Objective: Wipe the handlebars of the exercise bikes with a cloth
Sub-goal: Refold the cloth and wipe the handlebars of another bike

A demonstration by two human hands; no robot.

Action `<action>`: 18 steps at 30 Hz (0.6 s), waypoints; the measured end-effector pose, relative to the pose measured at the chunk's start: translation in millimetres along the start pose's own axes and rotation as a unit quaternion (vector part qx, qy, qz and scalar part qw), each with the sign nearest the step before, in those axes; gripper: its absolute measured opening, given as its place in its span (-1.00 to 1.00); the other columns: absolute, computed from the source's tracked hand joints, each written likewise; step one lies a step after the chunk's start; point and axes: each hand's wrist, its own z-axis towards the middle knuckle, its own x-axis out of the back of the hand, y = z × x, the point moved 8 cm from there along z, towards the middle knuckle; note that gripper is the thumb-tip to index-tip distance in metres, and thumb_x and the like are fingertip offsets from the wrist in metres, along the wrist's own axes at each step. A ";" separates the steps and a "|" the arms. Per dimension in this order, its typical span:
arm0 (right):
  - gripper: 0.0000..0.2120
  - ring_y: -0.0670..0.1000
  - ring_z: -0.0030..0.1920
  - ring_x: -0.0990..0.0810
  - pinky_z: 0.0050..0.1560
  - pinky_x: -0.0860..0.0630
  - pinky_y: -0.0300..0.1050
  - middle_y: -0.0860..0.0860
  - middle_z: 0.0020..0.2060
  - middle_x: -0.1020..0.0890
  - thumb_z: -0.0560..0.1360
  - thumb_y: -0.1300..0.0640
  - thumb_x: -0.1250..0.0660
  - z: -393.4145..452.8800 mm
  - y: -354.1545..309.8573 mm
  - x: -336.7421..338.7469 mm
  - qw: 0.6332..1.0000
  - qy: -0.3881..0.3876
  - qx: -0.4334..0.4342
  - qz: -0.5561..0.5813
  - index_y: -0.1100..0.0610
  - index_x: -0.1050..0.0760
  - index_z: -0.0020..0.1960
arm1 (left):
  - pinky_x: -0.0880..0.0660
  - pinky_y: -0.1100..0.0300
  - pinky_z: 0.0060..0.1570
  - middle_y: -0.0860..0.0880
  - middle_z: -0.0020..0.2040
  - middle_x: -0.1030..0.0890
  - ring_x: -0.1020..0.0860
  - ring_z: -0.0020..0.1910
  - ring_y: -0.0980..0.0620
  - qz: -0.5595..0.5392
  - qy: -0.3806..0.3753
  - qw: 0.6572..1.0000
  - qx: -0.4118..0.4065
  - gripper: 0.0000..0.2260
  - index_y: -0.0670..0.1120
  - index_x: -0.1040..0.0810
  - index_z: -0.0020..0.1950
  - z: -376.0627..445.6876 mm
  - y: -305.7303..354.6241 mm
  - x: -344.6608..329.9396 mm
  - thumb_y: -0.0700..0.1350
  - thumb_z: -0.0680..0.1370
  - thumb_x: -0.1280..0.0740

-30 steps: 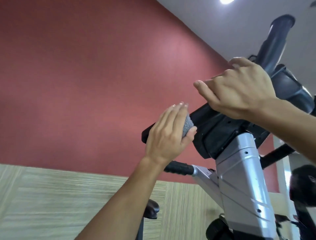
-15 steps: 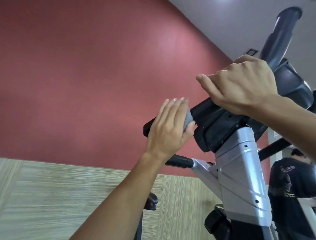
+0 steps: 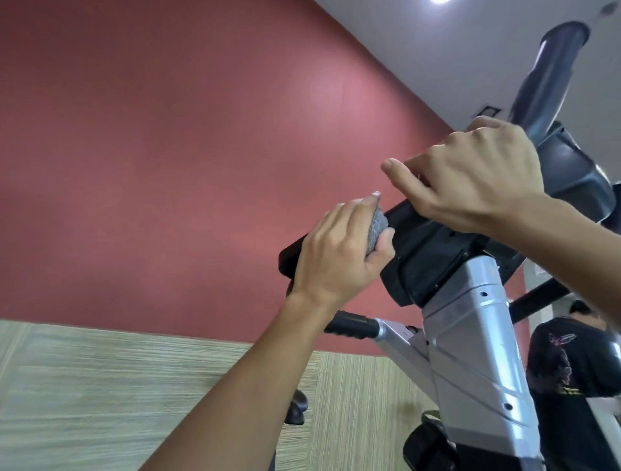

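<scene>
A red wall (image 3: 168, 151) rose behind the exercise bike (image 3: 470, 336). The left hand (image 3: 336, 255) clutched a grey cloth (image 3: 479, 228) against the black console's (image 3: 433, 259) left edge; the right hand (image 3: 470, 178), fingers curled, gripped its top.

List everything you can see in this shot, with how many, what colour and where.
Cloth: one, grey, bunched in the left hand against the black bar.
Black handlebar piece: one, black, centre, sticking out left from the console.
Console housing: one, black, atop the column.
Column: one, silver, lower right.
Foam grip: one, black, below the left wrist, on a silver arm.
Upright handle: one, dark grey, top right.
Wall: red above, pale wood-grain panel below.
Ceiling light: one, white, top edge.
Other person: one, black printed T-shirt, lower right.
Left hand: grips the cloth on the bar.
Right hand: rests curled on the console top.
</scene>
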 end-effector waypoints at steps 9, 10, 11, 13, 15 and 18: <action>-0.42 0.17 -0.20 -0.61 -0.08 -0.44 -0.03 0.01 -0.37 -0.60 0.60 -0.31 0.13 2.0 3.5 5.3 0.993 -0.022 -0.005 0.112 -0.07 -0.61 -0.02 | -0.37 0.11 -0.31 -0.11 -0.17 -0.64 -0.60 -0.24 -0.16 0.010 -0.005 0.999 0.053 -0.66 -0.22 -0.59 0.07 25.4 25.2 1.3 0.00 0.63 -0.15; -0.45 0.10 -0.11 -0.63 -0.06 -0.46 -0.03 -0.05 -0.25 -0.65 0.58 -0.31 0.14 1.8 4.7 9.6 0.986 -0.018 0.008 0.167 -0.11 -0.57 0.09 | -0.32 0.13 -0.33 -0.12 -0.17 -0.62 -0.58 -0.26 -0.17 0.007 -0.028 0.998 0.058 -0.63 -0.21 -0.58 0.07 38.6 35.4 -1.3 0.01 0.61 -0.10; -0.47 0.03 -0.02 -0.63 -0.03 -0.48 -0.02 -0.10 -0.12 -0.67 0.57 -0.31 0.11 2.0 7.6 15.3 0.970 -0.008 0.020 0.241 -0.13 -0.53 0.18 | -0.31 0.12 -0.33 -0.13 -0.17 -0.62 -0.58 -0.26 -0.18 0.010 -0.054 0.997 0.060 -0.59 -0.19 -0.58 0.09 50.3 43.8 -5.4 0.03 0.60 -0.04; -0.50 -0.02 0.13 -0.57 0.09 -0.48 0.03 -0.12 0.09 -0.64 0.59 -0.23 -0.01 1.7 20.1 29.3 0.925 0.032 0.037 0.377 0.01 -0.51 0.28 | -0.32 0.08 -0.32 -0.10 -0.21 -0.56 -0.55 -0.27 -0.18 0.007 -0.079 0.995 0.063 -0.56 -0.18 -0.56 0.10 62.5 53.8 -9.8 0.05 0.59 0.01; -0.59 0.05 0.16 -0.54 0.19 -0.46 0.08 0.00 0.13 -0.60 0.62 -0.08 -0.11 3.8 40.3 42.0 0.903 0.076 0.035 0.422 0.18 -0.51 0.26 | -0.36 0.06 -0.33 -0.02 -0.25 -0.47 -0.49 -0.33 -0.16 -0.025 -0.078 0.994 0.071 -0.61 -0.14 -0.51 0.04 65.3 52.7 -8.6 0.11 0.65 -0.02; -0.67 0.06 0.05 -0.52 0.09 -0.47 0.10 -0.09 -0.02 -0.57 0.64 0.00 -0.10 11.0 71.9 45.8 0.930 0.044 -0.003 0.365 0.16 -0.56 0.13 | -0.32 0.06 -0.37 0.05 -0.41 -0.42 -0.43 -0.45 -0.09 -0.055 -0.102 0.987 0.114 -0.64 -0.05 -0.38 -0.20 65.5 37.7 -9.2 0.12 0.67 -0.03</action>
